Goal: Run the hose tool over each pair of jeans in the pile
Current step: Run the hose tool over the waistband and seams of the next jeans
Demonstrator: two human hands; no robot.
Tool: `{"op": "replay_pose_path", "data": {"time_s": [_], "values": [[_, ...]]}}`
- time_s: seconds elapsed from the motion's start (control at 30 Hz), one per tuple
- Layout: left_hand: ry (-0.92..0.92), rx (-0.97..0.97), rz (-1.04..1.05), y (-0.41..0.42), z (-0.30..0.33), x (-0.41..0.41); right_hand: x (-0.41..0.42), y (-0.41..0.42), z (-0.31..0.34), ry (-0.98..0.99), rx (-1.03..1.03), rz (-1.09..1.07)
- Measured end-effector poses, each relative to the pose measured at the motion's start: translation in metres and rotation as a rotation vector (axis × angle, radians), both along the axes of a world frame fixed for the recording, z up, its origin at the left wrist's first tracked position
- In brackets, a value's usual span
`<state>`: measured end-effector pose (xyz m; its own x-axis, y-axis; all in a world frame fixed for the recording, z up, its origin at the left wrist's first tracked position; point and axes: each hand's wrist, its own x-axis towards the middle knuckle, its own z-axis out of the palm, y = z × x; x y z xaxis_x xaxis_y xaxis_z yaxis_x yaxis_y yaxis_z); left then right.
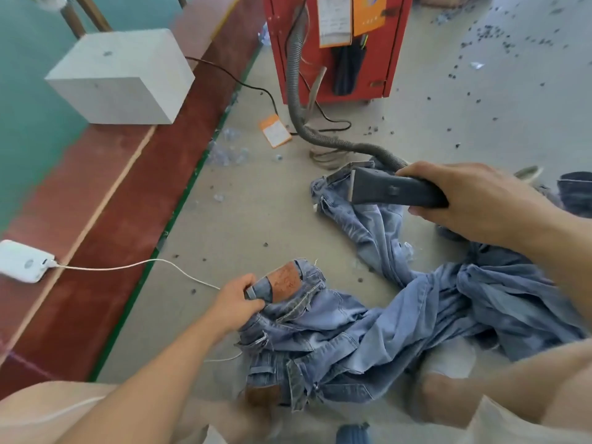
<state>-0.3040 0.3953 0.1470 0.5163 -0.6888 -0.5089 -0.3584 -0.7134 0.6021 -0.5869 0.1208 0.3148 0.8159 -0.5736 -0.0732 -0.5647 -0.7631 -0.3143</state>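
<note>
Your right hand [474, 203] is wrapped around the dark handle of the hose tool [394, 190], its flat nozzle pointing left above the far waistband of the jeans [368, 322]. Your fingers cover the rear of the handle, so where the grey hose [307, 123] joins it is hidden. Your left hand [237, 302] pinches the near waistband beside the brown leather patch [286, 280]. The pile lies crumpled on the floor [256, 203] between your knees; how many pairs it holds is hard to tell. The hose runs back to a red cabinet [339, 43], cut off at the top edge.
</note>
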Motion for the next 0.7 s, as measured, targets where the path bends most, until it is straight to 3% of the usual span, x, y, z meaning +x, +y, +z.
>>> {"op": "replay_pose_path", "data": {"time_s": [0.27, 0.33, 0.43, 0.47, 0.57, 0.63, 0.7], "values": [[0.278, -0.528, 0.679, -0.061, 0.036, 0.023, -0.014, -0.009, -0.003, -0.119, -0.01, -0.071], [0.183, -0.534, 0.734, -0.065, 0.03, 0.032, -0.016, -0.014, -0.004, -0.143, 0.001, -0.093], [-0.308, -0.081, 0.331, -0.042, -0.006, 0.019, -0.017, -0.015, -0.007, -0.135, 0.004, -0.118], [-0.32, 0.077, 0.159, -0.032, -0.019, 0.005, -0.016, -0.015, -0.009, -0.124, 0.002, -0.118], [-0.117, 0.493, -0.368, -0.004, -0.065, -0.04, -0.015, -0.014, -0.012, -0.07, -0.012, -0.087], [-0.092, 0.589, -0.571, 0.006, -0.083, -0.063, -0.014, -0.016, -0.014, -0.047, -0.016, -0.071], [-0.102, 0.619, -0.612, 0.01, -0.09, -0.069, -0.014, -0.016, -0.015, -0.042, -0.02, -0.071]]}}
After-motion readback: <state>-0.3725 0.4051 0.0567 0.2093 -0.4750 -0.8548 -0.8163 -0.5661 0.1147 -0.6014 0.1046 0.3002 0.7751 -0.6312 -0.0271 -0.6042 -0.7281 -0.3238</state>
